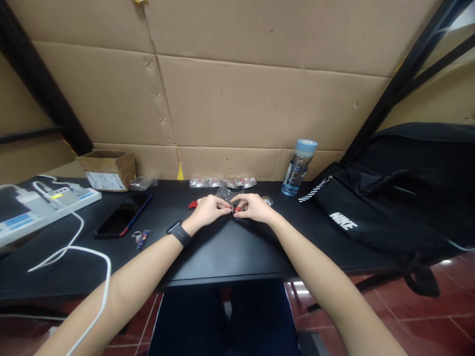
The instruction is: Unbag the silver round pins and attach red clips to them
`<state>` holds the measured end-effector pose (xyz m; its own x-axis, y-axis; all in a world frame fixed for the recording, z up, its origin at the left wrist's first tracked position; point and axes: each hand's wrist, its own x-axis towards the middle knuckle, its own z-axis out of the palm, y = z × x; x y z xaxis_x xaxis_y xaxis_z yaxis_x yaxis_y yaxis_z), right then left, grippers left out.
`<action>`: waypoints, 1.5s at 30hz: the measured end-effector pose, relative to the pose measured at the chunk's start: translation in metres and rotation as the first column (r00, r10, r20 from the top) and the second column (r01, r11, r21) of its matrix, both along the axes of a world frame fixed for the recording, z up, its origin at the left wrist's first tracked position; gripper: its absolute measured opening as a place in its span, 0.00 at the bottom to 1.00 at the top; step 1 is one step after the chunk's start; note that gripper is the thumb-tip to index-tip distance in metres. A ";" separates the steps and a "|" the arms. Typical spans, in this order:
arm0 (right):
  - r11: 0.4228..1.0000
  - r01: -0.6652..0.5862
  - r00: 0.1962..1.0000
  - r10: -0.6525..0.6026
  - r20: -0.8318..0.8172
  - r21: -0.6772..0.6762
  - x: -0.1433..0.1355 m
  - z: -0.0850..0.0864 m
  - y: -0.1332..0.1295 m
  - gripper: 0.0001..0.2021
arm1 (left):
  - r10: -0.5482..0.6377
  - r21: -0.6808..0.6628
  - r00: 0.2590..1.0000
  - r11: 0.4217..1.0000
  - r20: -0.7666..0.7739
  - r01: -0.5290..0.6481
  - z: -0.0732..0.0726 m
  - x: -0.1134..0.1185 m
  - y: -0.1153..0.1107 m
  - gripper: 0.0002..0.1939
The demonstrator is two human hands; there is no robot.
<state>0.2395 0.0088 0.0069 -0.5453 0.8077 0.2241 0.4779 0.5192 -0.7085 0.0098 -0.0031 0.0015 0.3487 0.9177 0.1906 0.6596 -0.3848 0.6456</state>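
Fingertips of my left hand (211, 209) and my right hand (253, 206) meet over the middle of the black table. Between them they pinch a small red piece (236, 209) with a thin, shiny edge; its kind is too small to make out. Both hands are closed on it. Just left of my left hand lies a red perforated piece (192, 204), partly hidden. Behind the fingers rests a crumpled clear plastic bag (223, 193). A small round, shiny clear item (267, 200) lies right of my right hand.
Along the cardboard wall lies a row of clear packets (222, 182). A water bottle (299, 167) and a black backpack (401, 198) stand on the right. On the left are a phone (124, 216), a keychain (141, 239), a power strip (52, 207), a white cable (107, 267) and a cardboard box (107, 170).
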 end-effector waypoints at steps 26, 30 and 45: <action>0.939 0.249 0.967 -0.230 -0.109 0.235 0.019 0.007 0.015 0.20 | -0.004 0.333 0.885 0.926 -0.466 0.179 -0.025 -0.005 0.010 0.24; 0.931 0.270 0.961 -0.248 -0.120 0.243 0.027 0.008 0.020 0.19 | -0.021 0.263 0.868 0.949 -0.495 0.173 -0.031 -0.002 0.010 0.27; 0.941 0.152 0.939 -0.233 0.255 0.301 0.030 0.014 0.013 0.12 | -0.192 0.263 0.869 0.903 -0.456 0.338 -0.021 0.004 -0.003 0.22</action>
<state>0.2692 0.0216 0.0207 -0.4588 0.8327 0.3101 0.7470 0.5504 -0.3729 0.0139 -0.0063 -0.0192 0.6822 0.6890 0.2446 0.6765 -0.7218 0.1464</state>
